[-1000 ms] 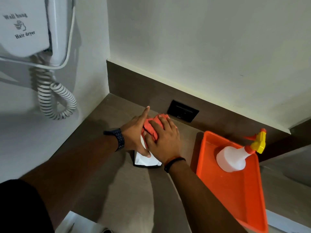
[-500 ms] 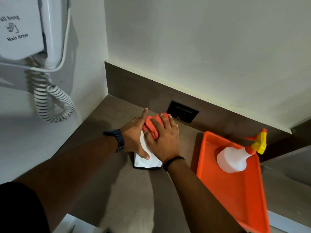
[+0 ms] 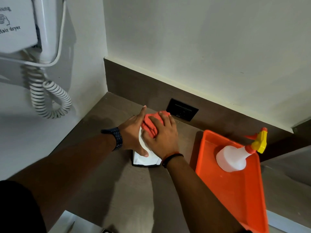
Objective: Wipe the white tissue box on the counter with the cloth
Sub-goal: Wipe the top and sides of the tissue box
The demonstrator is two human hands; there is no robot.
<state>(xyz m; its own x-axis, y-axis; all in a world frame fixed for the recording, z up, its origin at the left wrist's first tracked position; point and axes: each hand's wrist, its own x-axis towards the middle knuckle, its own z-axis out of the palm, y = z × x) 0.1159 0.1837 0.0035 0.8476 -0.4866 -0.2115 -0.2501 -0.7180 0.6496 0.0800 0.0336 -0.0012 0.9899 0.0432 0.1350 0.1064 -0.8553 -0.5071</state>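
Head view, one item under work: white tissue box (image 3: 146, 159) on a brown counter (image 3: 117, 190), taken as landmark for all entries below. Box mostly covered by both hands; only its near end and a curved white patch of its top show, with a dark edge along the base. Cloth (image 3: 150, 122), orange-red, bunched, lying on top of the box toward its far end. Right hand (image 3: 161, 137) flat over the cloth, fingers spread and pressing it down onto the box, dark band at the wrist. Left hand (image 3: 133, 132) against the left side of the box, index finger extended forward alongside the cloth, thumb resting on the box top near its near end; dark wristwatch (image 3: 117, 138) on that wrist. Right of the box, apart from it: orange tray (image 3: 235, 199), containing one white spray bottle (image 3: 231, 158) lying on its side at the far end, its yellow and orange trigger head over the tray's far rim. Behind the box, on the dark backsplash: black socket plate (image 3: 182, 111). Up and left of the box, on the side wall: white hair dryer (image 3: 21, 26) with coiled cord (image 3: 50, 96) hanging below.
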